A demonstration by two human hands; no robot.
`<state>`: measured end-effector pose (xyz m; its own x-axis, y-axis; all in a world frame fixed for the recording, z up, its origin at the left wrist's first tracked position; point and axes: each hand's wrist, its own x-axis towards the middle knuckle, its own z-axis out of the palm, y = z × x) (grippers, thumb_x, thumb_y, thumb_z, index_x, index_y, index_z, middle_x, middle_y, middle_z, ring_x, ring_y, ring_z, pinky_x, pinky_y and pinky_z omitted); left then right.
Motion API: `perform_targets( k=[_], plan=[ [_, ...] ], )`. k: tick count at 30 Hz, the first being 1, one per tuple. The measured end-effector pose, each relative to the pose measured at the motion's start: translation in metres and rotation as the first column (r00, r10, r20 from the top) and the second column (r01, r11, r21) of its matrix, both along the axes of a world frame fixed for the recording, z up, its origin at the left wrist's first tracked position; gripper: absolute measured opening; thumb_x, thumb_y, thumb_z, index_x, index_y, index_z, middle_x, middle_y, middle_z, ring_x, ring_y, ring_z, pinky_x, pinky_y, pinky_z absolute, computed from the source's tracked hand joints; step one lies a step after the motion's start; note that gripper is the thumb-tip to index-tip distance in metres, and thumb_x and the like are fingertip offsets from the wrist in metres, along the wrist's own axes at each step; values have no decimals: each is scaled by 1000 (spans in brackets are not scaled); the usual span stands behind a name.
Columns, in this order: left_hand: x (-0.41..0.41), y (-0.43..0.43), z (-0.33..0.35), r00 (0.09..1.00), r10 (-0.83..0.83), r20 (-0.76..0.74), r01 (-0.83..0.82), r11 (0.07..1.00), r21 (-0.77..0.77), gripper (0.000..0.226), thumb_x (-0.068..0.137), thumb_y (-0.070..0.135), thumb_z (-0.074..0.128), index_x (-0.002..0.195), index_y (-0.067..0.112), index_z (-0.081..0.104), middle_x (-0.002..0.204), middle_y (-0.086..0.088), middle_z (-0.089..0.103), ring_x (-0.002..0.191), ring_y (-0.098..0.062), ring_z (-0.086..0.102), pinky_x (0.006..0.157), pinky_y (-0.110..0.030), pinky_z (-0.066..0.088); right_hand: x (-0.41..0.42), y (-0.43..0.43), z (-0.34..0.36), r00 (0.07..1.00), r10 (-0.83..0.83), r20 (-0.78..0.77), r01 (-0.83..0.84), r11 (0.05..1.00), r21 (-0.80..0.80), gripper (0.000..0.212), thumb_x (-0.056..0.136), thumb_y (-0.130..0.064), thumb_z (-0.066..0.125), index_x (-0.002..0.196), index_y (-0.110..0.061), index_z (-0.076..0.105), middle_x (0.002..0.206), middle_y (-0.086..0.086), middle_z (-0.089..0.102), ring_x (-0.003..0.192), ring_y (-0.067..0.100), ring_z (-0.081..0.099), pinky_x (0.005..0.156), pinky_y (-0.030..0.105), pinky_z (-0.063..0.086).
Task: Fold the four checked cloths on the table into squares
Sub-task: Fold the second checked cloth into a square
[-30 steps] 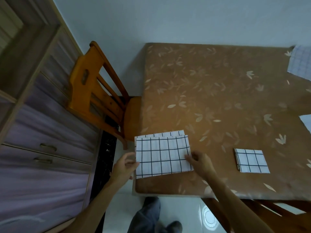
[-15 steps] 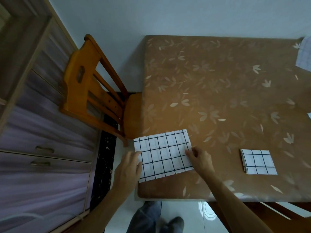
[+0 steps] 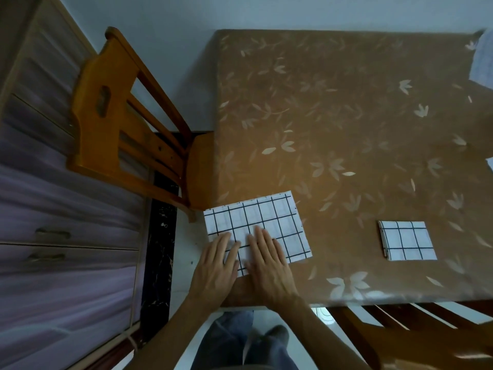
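Right hand [image 3: 269, 265] shifted leftward, rectangular checked cloth [image 3: 266, 214]

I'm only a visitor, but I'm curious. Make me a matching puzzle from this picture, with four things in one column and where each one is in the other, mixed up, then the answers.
Things
1. Large white checked cloth with black lines
2. Small white checked cloth folded square
3. Orange wooden chair
4. Pale blurred checked cloth

Places
A. At the far right corner of the brown leaf-patterned table
B. Pushed up to the table's left side
C. Under the flat left hand and right hand
D. Alone near the table's near edge, untouched

Pairs: 1-C, 2-D, 3-B, 4-A
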<state>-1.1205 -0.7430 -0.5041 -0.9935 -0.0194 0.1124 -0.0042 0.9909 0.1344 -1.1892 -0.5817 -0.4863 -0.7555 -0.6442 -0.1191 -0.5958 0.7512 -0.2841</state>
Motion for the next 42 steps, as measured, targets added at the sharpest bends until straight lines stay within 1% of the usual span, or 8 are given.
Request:
perform_targets(
  k=[11,16,20,23,26,29,36,42],
  plan=[
    [-13,-12,23,997,10,77,-32,958,286,35,95,32,52,126,18,60,134,-6,53,122,-22,49,96,-40,50,-39,60,3,995,-93,39,86,986,145,62,105,-47,13,157,-13,17,165,12,11,152,26,11,120,40,10],
    [-58,-37,43,964,251,90,-265,861,434,35,97,23,58,130,14,57,134,-4,51,122,-20,50,93,-30,52,-41,53,9,992,-103,70,92,985,143,63,105,-47,6,156,-13,21,164,12,12,151,29,13,120,38,0],
    [-84,-58,48,831,448,330,-554,610,567,40,93,20,66,132,16,55,124,-6,61,113,-24,60,91,-35,53,-39,51,17,990,-125,72,118,989,93,62,104,-46,16,157,-15,17,164,9,6,152,28,5,121,37,-3],
    [-85,-67,51,812,458,362,-580,564,588,27,88,11,71,114,16,64,92,0,66,89,-19,65,75,-27,53,-35,48,28,981,-161,107,160,987,21,60,103,-45,18,157,-19,18,164,2,3,152,21,-2,122,34,-5],
    [-81,-69,57,737,488,467,-665,403,629,22,88,8,72,108,14,67,91,2,64,89,-17,62,72,-22,49,-25,43,42,988,-120,94,126,990,-58,50,99,-33,39,146,-17,43,158,6,33,141,27,39,112,40,35],
    [-70,-75,56,622,518,587,-748,174,640,20,88,8,72,106,14,69,97,1,64,99,-24,62,87,-40,55,-9,37,45,997,-14,76,25,990,-141,59,79,-20,68,135,-16,52,148,8,49,108,23,55,86,37,55],
    [-37,-59,76,473,410,780,-673,-404,620,26,89,-11,59,115,-6,62,115,-28,63,103,-35,62,94,-47,53,15,36,46,989,-46,138,59,994,-89,86,67,-19,87,140,-20,41,151,7,45,112,22,64,73,32,62],
    [-3,-35,99,503,278,818,-579,-594,558,23,92,-10,52,114,-7,60,110,-26,63,93,-31,65,60,-33,61,25,56,46,971,-143,193,177,969,-173,67,76,-17,82,135,-21,51,150,6,47,119,27,63,74,39,63]
  ],
)
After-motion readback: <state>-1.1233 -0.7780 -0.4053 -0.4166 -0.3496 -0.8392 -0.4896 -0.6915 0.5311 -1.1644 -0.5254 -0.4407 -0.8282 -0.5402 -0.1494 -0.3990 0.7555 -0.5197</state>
